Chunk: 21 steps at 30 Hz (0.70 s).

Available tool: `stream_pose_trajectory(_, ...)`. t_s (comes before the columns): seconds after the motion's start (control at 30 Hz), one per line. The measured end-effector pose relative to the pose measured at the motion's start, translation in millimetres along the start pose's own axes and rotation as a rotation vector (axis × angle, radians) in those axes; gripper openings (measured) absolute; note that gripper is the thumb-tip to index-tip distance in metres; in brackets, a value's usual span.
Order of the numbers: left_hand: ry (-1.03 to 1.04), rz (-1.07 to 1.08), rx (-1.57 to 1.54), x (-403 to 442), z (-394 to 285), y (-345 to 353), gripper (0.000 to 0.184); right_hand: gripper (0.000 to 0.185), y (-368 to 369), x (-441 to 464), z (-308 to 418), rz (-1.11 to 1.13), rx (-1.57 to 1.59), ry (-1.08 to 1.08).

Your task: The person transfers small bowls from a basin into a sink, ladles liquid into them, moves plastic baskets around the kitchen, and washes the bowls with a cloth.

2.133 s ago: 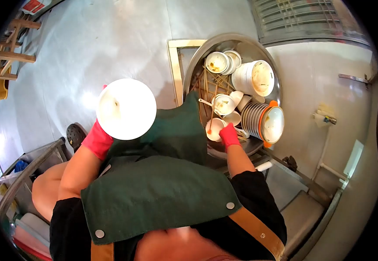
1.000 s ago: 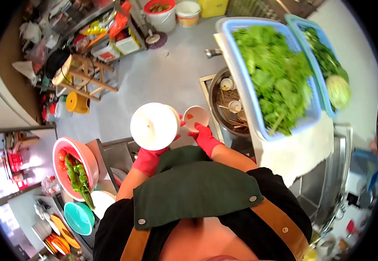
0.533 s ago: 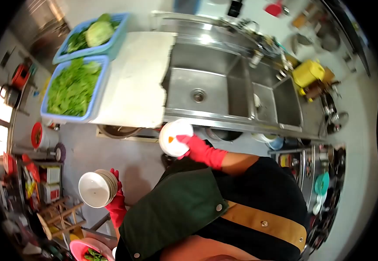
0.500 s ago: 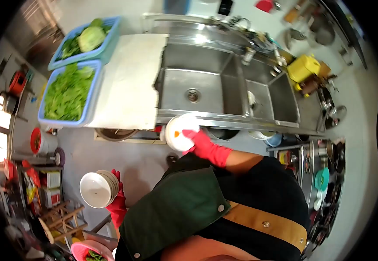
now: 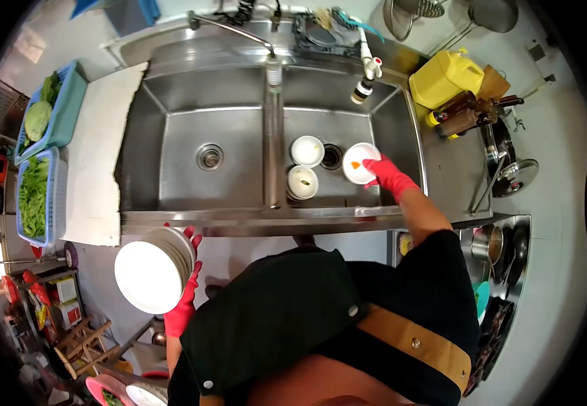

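The small, round white bowl with an orange scrap inside [image 5: 353, 174] is positioned over the right basin of the stainless-steel sink [image 5: 331, 124], opening upward. Contact with the basin floor cannot be determined. The bowl has no long axis. The red-gloved right hand [image 5: 389, 177] grips its right-hand rim, fingers closed on it; this hand is the nearer to the basin. Left of the bowl lies the dark round drain [image 5: 332, 158]; beyond the drain stand two small white bowls [image 5: 307, 150], one behind the other. The red-gloved left hand [image 5: 186, 289], outside the sink's front edge, holds a tilted stack of larger white bowls [image 5: 149, 279], fingers extended along its right side.
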<state>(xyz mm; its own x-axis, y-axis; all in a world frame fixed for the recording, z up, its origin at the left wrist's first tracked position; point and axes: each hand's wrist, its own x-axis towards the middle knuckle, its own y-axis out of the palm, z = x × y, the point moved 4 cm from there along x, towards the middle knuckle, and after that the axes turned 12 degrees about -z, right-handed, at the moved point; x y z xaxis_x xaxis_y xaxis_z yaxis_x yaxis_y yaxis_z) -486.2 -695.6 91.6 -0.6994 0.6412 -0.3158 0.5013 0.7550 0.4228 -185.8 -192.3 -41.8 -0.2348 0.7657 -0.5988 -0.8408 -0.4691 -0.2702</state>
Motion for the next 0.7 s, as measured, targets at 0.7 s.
stream_pose_trajectory(0.7, -0.724, 0.094, -0.783, 129, 107, 276, 0.097, 0.063, 46, 114, -93, 0.323, -0.832, -0.384)
